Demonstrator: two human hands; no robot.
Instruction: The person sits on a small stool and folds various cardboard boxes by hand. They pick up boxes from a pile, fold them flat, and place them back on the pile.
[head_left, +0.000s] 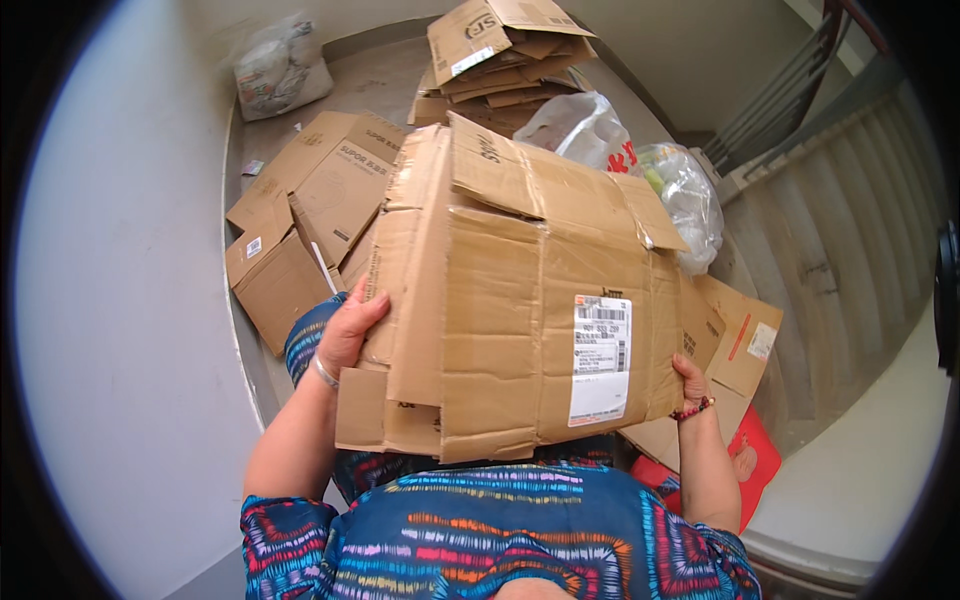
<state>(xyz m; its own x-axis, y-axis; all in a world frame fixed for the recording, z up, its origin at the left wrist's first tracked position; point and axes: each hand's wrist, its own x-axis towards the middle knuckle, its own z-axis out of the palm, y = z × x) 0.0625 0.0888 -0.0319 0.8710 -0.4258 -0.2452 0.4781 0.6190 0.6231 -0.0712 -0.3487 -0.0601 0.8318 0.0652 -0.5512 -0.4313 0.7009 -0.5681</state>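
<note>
A large, partly flattened cardboard box (491, 315) is held up in front of my body, its flaps folded over and creased. My left hand (356, 319) grips its left edge, thumb on the near face and the other fingers mostly hidden behind. At the lower right edge, my right hand (691, 386) holds on, with most of its fingers out of sight behind the board. A white shipping label (600, 360) bearing print is stuck to the face towards me. Clear tape (534, 195) runs along the upper flaps.
Flattened cartons (330, 172) and an opened box (277, 274) lie left. Behind stands a stack of folded cardboard (517, 75). Plastic bags (679, 202) sit near descending stairs (825, 255) with a metal railing (780, 97). Another filled bag (281, 71) rests by the wall. Red packaging (754, 457) lies right.
</note>
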